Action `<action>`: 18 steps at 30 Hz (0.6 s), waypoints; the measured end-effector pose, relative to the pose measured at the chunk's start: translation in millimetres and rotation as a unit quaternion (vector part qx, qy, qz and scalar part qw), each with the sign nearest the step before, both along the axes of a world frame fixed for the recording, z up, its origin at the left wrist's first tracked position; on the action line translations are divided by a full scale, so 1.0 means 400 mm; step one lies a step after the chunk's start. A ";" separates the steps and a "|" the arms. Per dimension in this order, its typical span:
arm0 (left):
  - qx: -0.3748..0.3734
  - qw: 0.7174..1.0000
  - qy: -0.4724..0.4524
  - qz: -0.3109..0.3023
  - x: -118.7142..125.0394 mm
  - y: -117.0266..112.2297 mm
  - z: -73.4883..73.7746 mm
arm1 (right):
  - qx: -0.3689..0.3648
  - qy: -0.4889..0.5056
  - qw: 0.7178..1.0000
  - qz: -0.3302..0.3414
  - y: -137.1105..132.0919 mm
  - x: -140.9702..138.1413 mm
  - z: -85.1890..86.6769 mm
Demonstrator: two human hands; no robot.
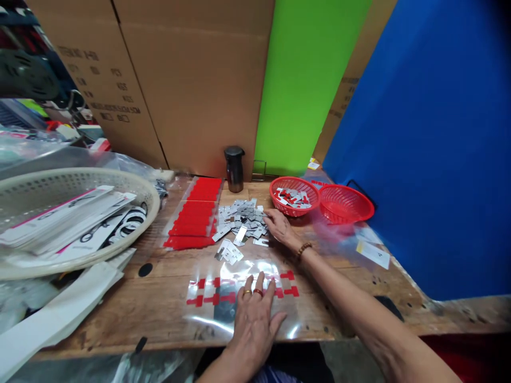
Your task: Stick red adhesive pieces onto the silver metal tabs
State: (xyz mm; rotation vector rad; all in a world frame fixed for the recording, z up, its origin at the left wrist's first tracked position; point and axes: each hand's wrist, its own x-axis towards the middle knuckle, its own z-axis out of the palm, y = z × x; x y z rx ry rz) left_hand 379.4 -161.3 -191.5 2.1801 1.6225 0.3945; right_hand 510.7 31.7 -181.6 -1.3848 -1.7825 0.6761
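Note:
My left hand [255,314] lies flat with fingers spread on a clear plastic sheet [203,322]. Red T-shaped pieces [196,301] show in rows on this sheet, some covered by my fingers and glare. At the right edge of a heap of small flat metal plates [245,218], my right hand [281,226] has its fingers bent and drawn together. Whatever is between those fingertips is too small to make out. A few notched plates [229,252] lie apart, between heap and sheet. Left of the heap are stacked clear sheets with red pieces [195,213].
A red basket [275,199] with red and metal pieces stands at the back right, beside another red basket [347,205]. A dark jug [235,170] stands behind the heap. A large cream basket [149,213] with printed cards fills the left. A blue panel [431,159] borders the right.

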 end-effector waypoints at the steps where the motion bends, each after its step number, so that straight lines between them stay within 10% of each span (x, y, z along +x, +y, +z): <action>1: -0.002 1.000 -0.003 0.002 0.001 0.002 -0.001 | 0.003 -0.021 1.000 0.004 -0.001 -0.006 -0.010; 8: 0.016 1.000 -0.008 0.016 0.015 0.004 -0.010 | 0.022 -0.105 0.993 0.053 -0.098 -0.046 -0.044; 18: 0.037 0.999 -0.015 0.014 0.021 0.004 -0.003 | -0.002 -0.066 0.988 0.141 -0.200 -0.010 0.018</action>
